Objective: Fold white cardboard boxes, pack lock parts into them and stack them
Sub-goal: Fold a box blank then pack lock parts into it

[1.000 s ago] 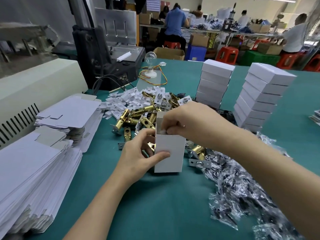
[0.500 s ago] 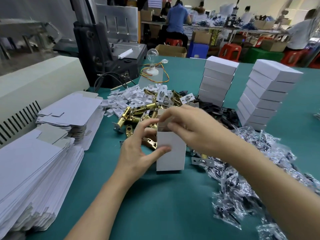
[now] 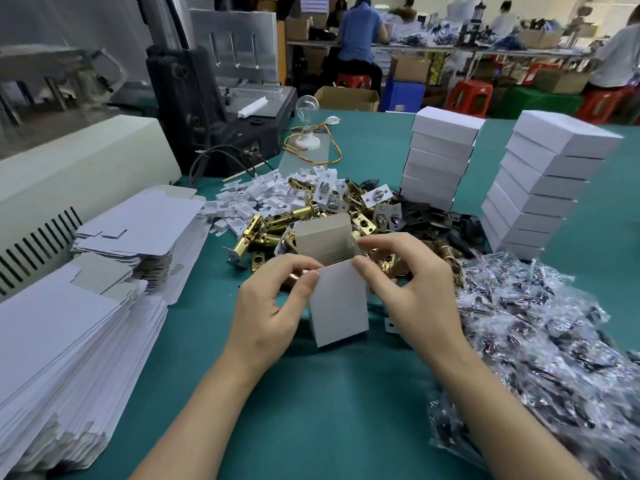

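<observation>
the white cardboard box (image 3: 337, 306) stands nearly upright at the middle of the green table (image 3: 329, 410), leaning a little, between both hands. whether its lower end rests on the cloth or hangs just above it cannot be told. the left hand (image 3: 266, 313) pinches the upper left corner of the front panel, thumb on the near face and fingers curled behind. the right hand (image 3: 412, 292) does the same at the upper right corner. held this way by its two top corners, the mouth is kept square and open, and the grey-backed lid flap (image 3: 323, 237) sticks up behind it out of the way. this looks like the point where the box is shaped and ready for filling or closing; what is inside cannot be seen.

the card is thin, matte and stiff enough to hold crisp edges, white outside and dull grey inside. just behind the box lies a heap of brass latches (image 3: 273, 223), shiny, heavy-looking cylinders with flat plates, within easy reach for packing. small white plastic pieces (image 3: 256, 192) are scattered beyond them. on the left lie piles of flat box blanks (image 3: 69, 341), die-cut sheets with notched tabs. to the right, crinkly clear plastic bags (image 3: 536, 341) of small dark parts spread over the table. two tall stacks of closed boxes (image 3: 543, 188) stand at the far right, well apart from the hands, presumably where this one goes.
</observation>
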